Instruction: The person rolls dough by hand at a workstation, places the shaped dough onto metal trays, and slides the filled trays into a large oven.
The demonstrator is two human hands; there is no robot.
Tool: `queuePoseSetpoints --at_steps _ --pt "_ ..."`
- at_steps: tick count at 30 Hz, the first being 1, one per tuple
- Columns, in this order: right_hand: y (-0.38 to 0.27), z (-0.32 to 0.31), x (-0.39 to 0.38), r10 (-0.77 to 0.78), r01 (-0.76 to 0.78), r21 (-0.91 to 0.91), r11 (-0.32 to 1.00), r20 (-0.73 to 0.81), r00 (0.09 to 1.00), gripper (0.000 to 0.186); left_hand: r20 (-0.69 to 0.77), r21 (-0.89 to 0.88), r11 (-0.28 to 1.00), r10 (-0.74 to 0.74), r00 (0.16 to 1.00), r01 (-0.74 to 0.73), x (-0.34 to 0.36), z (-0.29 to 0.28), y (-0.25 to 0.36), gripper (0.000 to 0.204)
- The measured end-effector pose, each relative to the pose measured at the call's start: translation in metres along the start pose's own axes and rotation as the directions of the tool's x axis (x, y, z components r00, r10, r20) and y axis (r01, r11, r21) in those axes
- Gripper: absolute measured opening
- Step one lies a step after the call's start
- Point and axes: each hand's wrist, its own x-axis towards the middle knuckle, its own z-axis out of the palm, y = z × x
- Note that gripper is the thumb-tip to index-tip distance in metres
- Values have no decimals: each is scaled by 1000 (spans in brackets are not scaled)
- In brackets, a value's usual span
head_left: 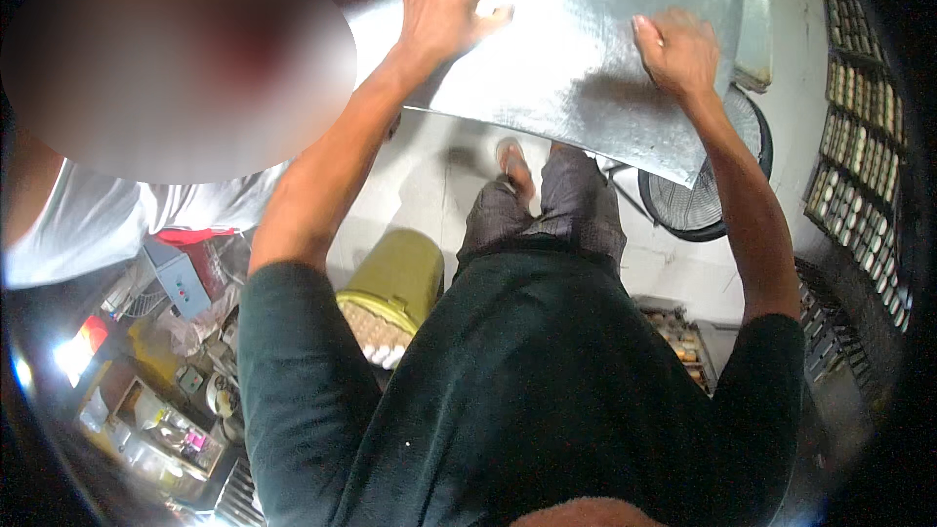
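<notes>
Both my hands are over a shiny sheet-metal tabletop [586, 102] at the top of the head view. My left hand [447, 12] is above its left part. The fingers curl loosely and the thumb sticks out apart from them; nothing shows in its grasp. To the right, near the table's right side, my right hand [680, 51] has bent fingers, slightly blurred, with a gap between thumb and forefinger. I see no object in it. Whether either hand touches the metal, I cannot tell.
Another person in a white shirt [88, 224] is close on my left. A round floor fan [688, 205] stands under the table's right corner. Egg trays [864, 151] are stacked along the right. A yellow-green bin [395, 268] and a tray of eggs [376, 332] are beside my left leg.
</notes>
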Motion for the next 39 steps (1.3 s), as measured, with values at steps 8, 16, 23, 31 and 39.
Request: queuePoseSetpoints --at_steps 8,16,23,31,39 --pt "-4 4 -1 -107 113 21 993 -189 976 39 -66 132 991 15 998 -6 19 11 10 31" --pt "3 2 24 -155 144 -78 986 -153 976 38 -47 121 979 169 985 -162 47 12 -11 25" --pt "-5 5 -5 -226 246 -4 969 -404 886 37 -31 173 985 -2 1000 8 15 8 22 41" --pt "8 9 25 -196 204 17 979 -212 957 37 31 86 991 99 995 -101 24 17 -7 27" --pt "1 9 -24 -217 272 74 959 -423 879 38 -49 56 998 -14 999 17 8 -2 34 39"
